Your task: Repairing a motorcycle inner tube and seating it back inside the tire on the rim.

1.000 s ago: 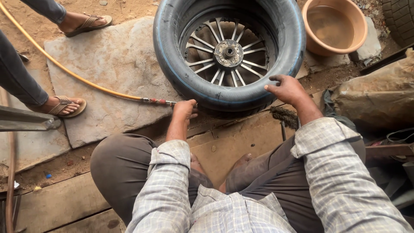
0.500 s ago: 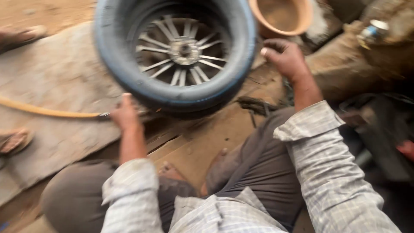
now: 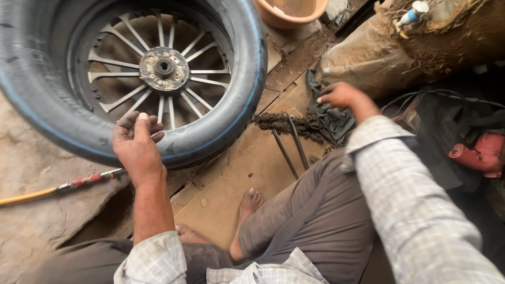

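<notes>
Resting flat on the ground, the tyre [image 3: 221,126] with its spoked alloy wheel [image 3: 163,68] fills the top-left of the view; a stone slab [image 3: 31,173] sits under its left side, wooden boards [image 3: 236,173] under the right.

Yellow hose [image 3: 26,196] runs in from the left edge over the slab; its metal nozzle end [image 3: 92,178] lies just below the tyre's near edge, just left of the left wrist, not touching it as far as I can see.

Left hand [image 3: 138,144]: palm down on the tyre's near sidewall, fingers curled over the inner edge toward the rim. Pressing on the rubber, not closed around anything.

Bare feet [image 3: 250,202] on the boards below the tyre, between the knees.

Two thin metal bars [image 3: 292,147] lie on the boards right of the tyre, beside a dark tangle of fibre [image 3: 284,122].

Right hand [image 3: 339,95]: well clear of the tyre, off to its right, over a dark rag [image 3: 329,118]. Motion-blurred, fingers look curled; can't tell if it's gripping the rag or just above it.

Orange basin [image 3: 289,16] at the top edge, just past the tyre's far-right side. Tan sack [image 3: 368,63] right of the hand. Red power tool [image 3: 481,152] at the right edge with black cables [image 3: 436,94] nearby.
</notes>
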